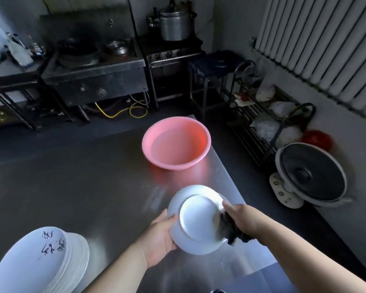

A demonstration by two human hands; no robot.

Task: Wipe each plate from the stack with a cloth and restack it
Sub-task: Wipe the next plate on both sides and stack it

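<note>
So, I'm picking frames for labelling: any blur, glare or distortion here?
Head view: wide-angle bending at the edges; motion blur on the dark cloth and round white plate; window glare on the steel table; the dark stove area is underexposed.

Dim kitchen as seen from my head camera. Daylight enters from the right, glaring off the steel table (89, 187) and bleaching the plate (195, 218) I hold. The stove (93, 70) at the back lies in deep shadow. Motion blur softens everything; straight lines bow at the edges.
</note>
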